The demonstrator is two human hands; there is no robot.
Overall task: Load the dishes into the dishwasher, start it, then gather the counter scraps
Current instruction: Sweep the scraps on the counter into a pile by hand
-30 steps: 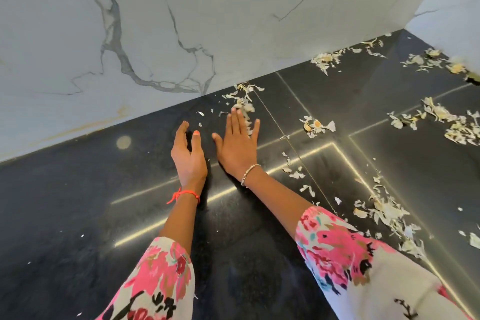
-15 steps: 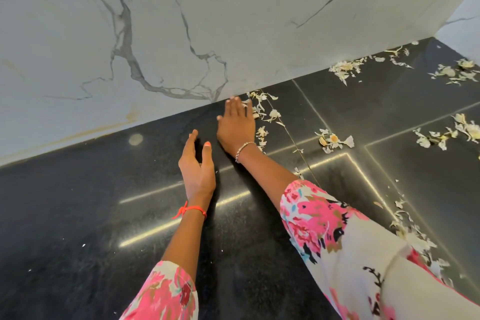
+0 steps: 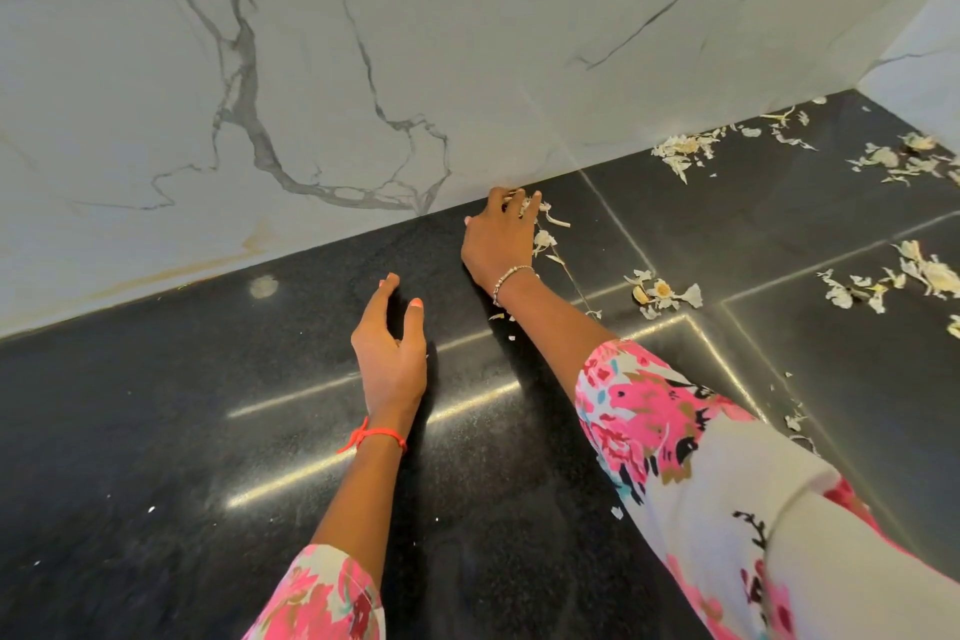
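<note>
Pale garlic-like peel scraps (image 3: 544,240) lie on the black stone counter (image 3: 156,431), just at the foot of the marble wall. My right hand (image 3: 498,239) reaches to that wall edge, its fingers curled down over these scraps with some showing between the fingertips. My left hand (image 3: 392,353) stands on its edge on the counter a little nearer to me, fingers relaxed and holding nothing. No dishes or dishwasher are in view.
More scrap piles lie to the right: one small heap (image 3: 662,294) by the counter seam, one along the wall (image 3: 680,151), and others at the far right (image 3: 924,270). The white marble wall (image 3: 363,42) closes off the back and the right corner.
My right hand has slid away from me to the wall edge and its flat fingers have curled over the scraps. My left hand has stayed roughly in place.
</note>
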